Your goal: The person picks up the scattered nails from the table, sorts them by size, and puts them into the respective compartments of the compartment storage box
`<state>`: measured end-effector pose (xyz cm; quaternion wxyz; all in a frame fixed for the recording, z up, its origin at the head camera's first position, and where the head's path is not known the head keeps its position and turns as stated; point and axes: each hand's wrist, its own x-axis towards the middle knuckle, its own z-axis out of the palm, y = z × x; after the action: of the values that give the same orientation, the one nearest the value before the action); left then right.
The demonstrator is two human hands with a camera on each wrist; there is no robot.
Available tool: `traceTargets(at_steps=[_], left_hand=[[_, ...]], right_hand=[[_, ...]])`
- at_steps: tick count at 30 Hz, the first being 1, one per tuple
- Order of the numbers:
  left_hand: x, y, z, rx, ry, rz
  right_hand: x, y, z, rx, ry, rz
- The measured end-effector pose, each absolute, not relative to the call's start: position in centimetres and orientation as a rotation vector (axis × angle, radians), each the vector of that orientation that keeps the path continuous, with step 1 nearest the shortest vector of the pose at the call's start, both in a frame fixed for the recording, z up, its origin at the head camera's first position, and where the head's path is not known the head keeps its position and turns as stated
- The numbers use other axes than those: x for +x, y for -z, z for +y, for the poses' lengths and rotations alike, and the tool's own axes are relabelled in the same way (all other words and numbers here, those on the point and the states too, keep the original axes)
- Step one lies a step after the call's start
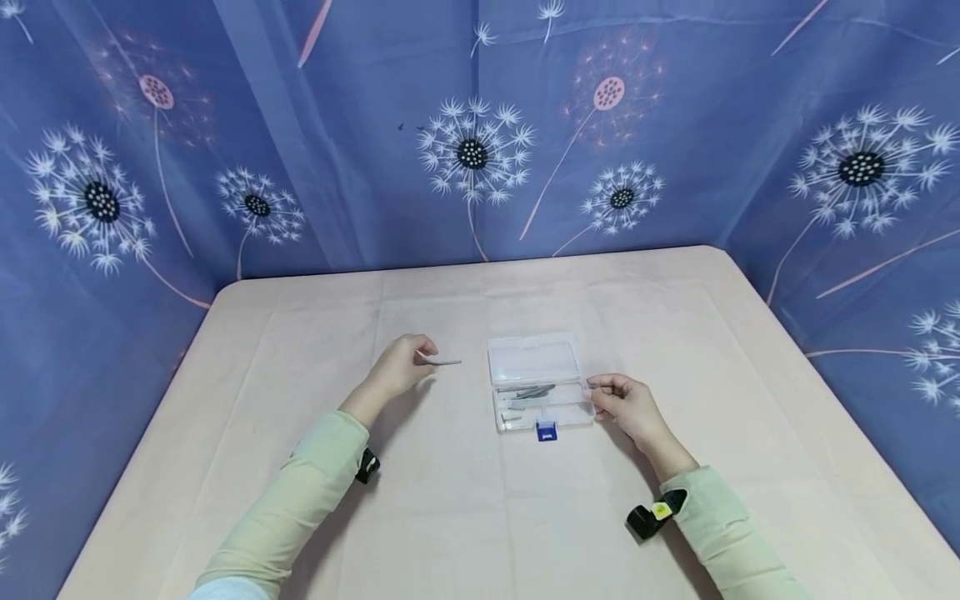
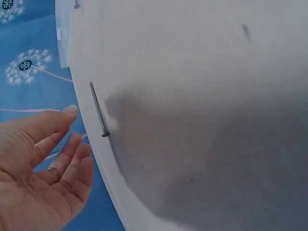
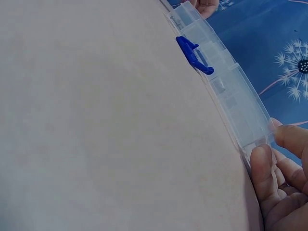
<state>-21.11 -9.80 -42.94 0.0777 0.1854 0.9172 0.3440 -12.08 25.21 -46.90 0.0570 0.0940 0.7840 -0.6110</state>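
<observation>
My left hand [image 1: 397, 367] hovers low over the cloth to the left of the box, its fingers loosely bent. A metal nail [image 2: 98, 109] lies just beyond these fingertips in the left wrist view, with a gap between them; in the head view it overlaps the hand. At the right end of a clear plastic box [image 1: 566, 414], my right hand [image 1: 633, 410] grips the edge between thumb and fingers. The box stands open, lid tipped back, with a blue latch [image 1: 547, 431] at the front. Several nails [image 1: 536, 392] lie in its compartments, mostly on the left.
A pale pink cloth [image 1: 465, 500] covers the table. Behind and at both sides hangs a blue dandelion-print curtain [image 1: 360, 167]. Black wrist cameras [image 1: 647, 521] are strapped below both forearms.
</observation>
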Motion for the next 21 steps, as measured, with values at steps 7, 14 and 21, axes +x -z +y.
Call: traceTargets(at_steps=[7, 14, 21], left_hand=[[-21.2, 43.5, -10.1, 0.444, -0.873, 2.808], [-21.5, 44.7, -10.5, 0.424, -0.814, 2.837], [-21.6, 45.1, -10.4, 0.482, -0.84, 2.856]], right_hand=[[-12.0, 46.9, 25.1, 0.291, 1.862, 2.375], [-12.0, 46.9, 25.0, 0.295, 1.862, 2.375], [-12.0, 46.8, 25.1, 0.3, 1.85, 2.384]])
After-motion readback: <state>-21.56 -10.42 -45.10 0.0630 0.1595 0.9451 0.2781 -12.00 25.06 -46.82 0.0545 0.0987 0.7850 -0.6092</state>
